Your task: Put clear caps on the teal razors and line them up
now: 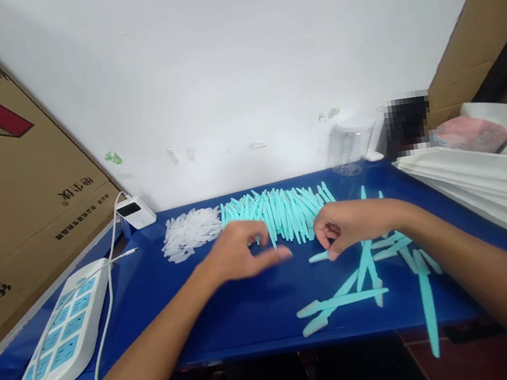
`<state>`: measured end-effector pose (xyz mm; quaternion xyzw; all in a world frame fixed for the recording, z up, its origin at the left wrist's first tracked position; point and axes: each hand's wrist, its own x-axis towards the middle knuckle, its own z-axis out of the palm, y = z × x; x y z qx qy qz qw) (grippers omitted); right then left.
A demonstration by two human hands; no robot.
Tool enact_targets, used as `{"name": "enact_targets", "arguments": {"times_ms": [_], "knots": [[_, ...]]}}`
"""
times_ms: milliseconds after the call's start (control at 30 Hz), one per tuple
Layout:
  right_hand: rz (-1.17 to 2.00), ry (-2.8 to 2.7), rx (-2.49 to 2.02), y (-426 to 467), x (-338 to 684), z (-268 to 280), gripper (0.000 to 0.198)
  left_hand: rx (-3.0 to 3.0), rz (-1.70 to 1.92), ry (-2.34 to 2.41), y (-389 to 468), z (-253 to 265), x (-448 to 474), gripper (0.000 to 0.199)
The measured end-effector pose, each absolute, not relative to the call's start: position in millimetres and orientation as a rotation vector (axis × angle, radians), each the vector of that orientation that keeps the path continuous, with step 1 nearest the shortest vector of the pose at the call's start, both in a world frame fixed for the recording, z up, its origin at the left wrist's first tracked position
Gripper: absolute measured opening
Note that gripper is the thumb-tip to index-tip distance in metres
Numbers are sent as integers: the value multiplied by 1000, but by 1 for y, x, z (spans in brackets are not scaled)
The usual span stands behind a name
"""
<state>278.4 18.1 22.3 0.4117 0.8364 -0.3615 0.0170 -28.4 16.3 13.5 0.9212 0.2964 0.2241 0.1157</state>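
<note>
One teal stick [318, 257] lies at the fingertips of the right hand [346, 224], over the middle of the table [242, 316], between the pile [287, 213] along the back edge and the near edge. That hand is narrow, its fingers curled and thumb tip over the stick; whether it truly grips cannot be told. The left hand [243, 250] is wide, thumb and forefinger parted before the pile, nothing visibly held, with the clear pieces [191, 232] to its left. Good handling here probably means pinching a single stick near its middle, keeping fingertips off the broad head, and lifting it level so its neighbours stay put. The stick's long axis runs nearly parallel to the near edge, its visible end pointing toward the left edge and slightly nearward; its other end is hidden by the hand. Sticks in the pile mostly run from back edge toward near edge, while a loose stick [430, 316] overhangs the near edge toward the right corner and seems easy to knock off.
</note>
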Motion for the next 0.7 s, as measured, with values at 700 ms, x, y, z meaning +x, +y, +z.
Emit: {"name": "enact_targets", "arguments": {"times_ms": [700], "knots": [[-837,3184,1724,30,270,15,38,2727,132,753,3,-8,-6,36]]}}
